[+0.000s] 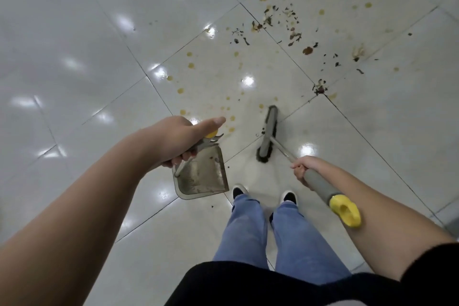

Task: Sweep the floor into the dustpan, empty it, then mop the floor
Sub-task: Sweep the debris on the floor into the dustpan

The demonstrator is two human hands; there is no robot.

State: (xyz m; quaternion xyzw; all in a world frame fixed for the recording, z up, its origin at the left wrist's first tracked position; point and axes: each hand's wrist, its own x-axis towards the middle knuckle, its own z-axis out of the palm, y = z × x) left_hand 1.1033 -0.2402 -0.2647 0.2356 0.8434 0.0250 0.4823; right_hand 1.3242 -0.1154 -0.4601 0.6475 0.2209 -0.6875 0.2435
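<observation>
A glossy pale tiled floor (74, 62) lay under us. Nearest, our right hand (301, 169) curled round the broom (267, 135) handle, and our left hand (178, 141) gripped the dustpan (201, 176) handle, pan just beside our shoes. Beyond lay yellow drips (180, 90), then dark leafy debris (293, 35) well apart. We judged it best to reach past the debris and draw short strokes toward the pan.
</observation>
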